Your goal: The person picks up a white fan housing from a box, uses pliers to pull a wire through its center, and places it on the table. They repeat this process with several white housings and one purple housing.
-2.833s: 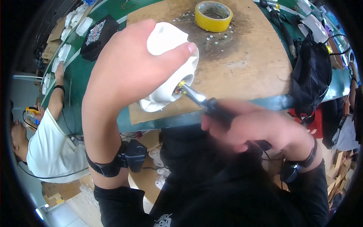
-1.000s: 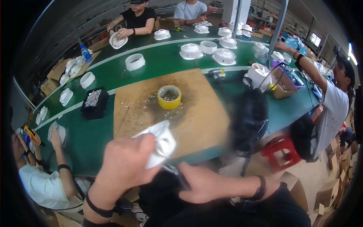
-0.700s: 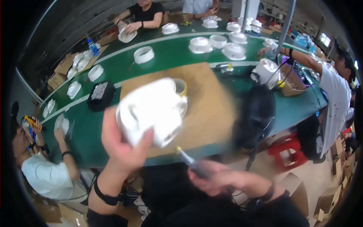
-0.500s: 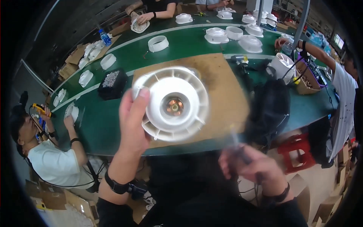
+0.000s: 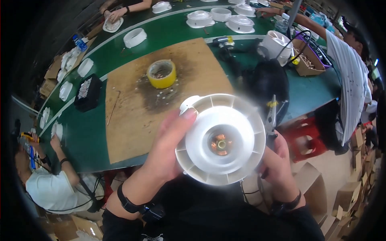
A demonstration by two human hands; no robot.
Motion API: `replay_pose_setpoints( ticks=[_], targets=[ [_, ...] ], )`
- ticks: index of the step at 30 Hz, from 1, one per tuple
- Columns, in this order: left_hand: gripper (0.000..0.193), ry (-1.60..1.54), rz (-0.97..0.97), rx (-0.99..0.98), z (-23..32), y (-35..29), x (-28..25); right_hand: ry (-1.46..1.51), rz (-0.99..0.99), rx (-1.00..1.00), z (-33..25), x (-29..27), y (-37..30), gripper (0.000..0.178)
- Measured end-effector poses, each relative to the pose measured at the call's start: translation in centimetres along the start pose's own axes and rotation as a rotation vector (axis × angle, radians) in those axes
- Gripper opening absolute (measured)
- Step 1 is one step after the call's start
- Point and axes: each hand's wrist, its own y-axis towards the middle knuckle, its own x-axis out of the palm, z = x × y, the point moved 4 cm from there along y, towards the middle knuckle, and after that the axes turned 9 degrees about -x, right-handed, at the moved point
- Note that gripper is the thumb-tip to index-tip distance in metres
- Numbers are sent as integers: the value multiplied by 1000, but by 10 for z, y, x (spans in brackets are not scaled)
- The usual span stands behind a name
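Observation:
My left hand (image 5: 167, 144) grips the left rim of a white round fan housing (image 5: 219, 120), thumb on its front. Copper windings show around a small brass-coloured hub in the housing's centre. The housing is held up over the near edge of the bench, its ribbed outer ring facing me. My right hand (image 5: 278, 160) is closed around dark-handled pliers (image 5: 272, 114), right beside the housing's right rim. Their metal jaws point up; part of the handles and some fingers are hidden behind the housing.
A cardboard sheet (image 5: 132, 132) on the green bench bears a yellow tape roll (image 5: 162, 82) with small bits inside. Left stands a black tray (image 5: 87, 94); right, a cardboard box of copper-coloured parts (image 5: 307, 62). White housings (image 5: 200, 19) line the far side. A red stool (image 5: 303, 138) stands right; co-workers sit around.
The housing has come nearer to me and to the right in my left hand. My right hand has raised the pliers beside it. The tape roll, hidden before, now shows.

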Motion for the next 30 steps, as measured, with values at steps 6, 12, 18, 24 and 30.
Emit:
replay_pose_setpoints(
  ticks=[6, 12, 18, 24, 30],
  targets=[
    [63, 84, -191, -51, -14, 12, 24, 157, 193, -1, -15, -35, -10, 29],
    [63, 404, -390, -183, -15, 5, 19, 219, 595, -221, -17, -111, -21, 16],
    [48, 566, -422, -375, -26, -39, -71, 274, 879, -288, 11, -221, -12, 16],
    [45, 524, -143, -461, -52, -97, -164, 50, 943, -191, 17, -283, 37, 7],
    [36, 186, 512, -353, -121, -187, -272, 15, 948, -247, 12, -260, 63, 14]
  ],
)
